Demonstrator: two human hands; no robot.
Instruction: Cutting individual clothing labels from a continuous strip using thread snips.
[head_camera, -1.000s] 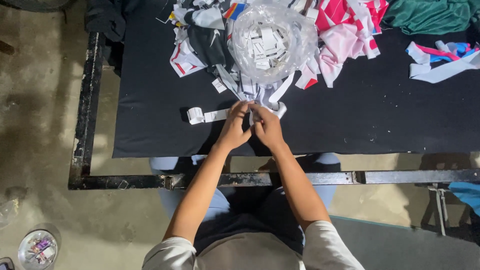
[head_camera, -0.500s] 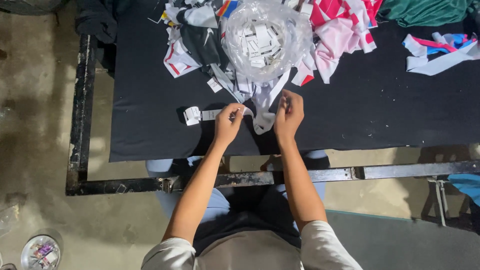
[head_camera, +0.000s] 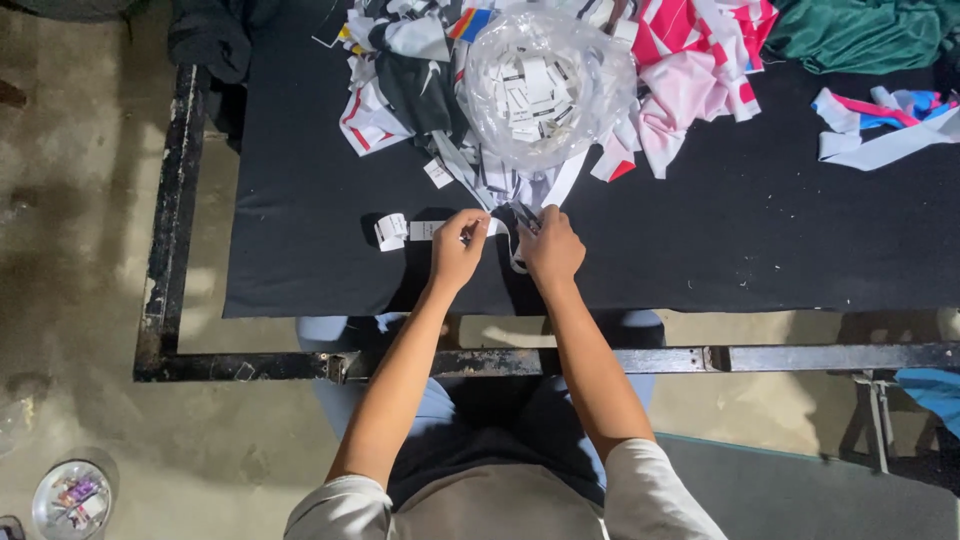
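My left hand (head_camera: 456, 252) pinches a white label strip (head_camera: 424, 230) that runs left across the black table (head_camera: 300, 200) to a small curled roll (head_camera: 390, 230). My right hand (head_camera: 550, 248) is closed just to the right of it. It grips a small dark tool (head_camera: 526, 216), with a white strip end (head_camera: 516, 262) hanging below the fingers. Just beyond both hands lies a clear plastic bag (head_camera: 545, 85) full of cut white labels, resting on a pile of white strips (head_camera: 500, 180).
Red, pink, white and black fabric scraps (head_camera: 690, 70) heap along the table's far side. A green cloth (head_camera: 860, 35) lies at the far right, with loose white, pink and blue strips (head_camera: 880, 130) nearby. A black metal frame (head_camera: 160, 250) borders the table. A round container (head_camera: 70, 498) sits on the floor.
Half a second ago my hands were spread apart, the right one lifted. They have since come close together over the strip near the table's front edge.
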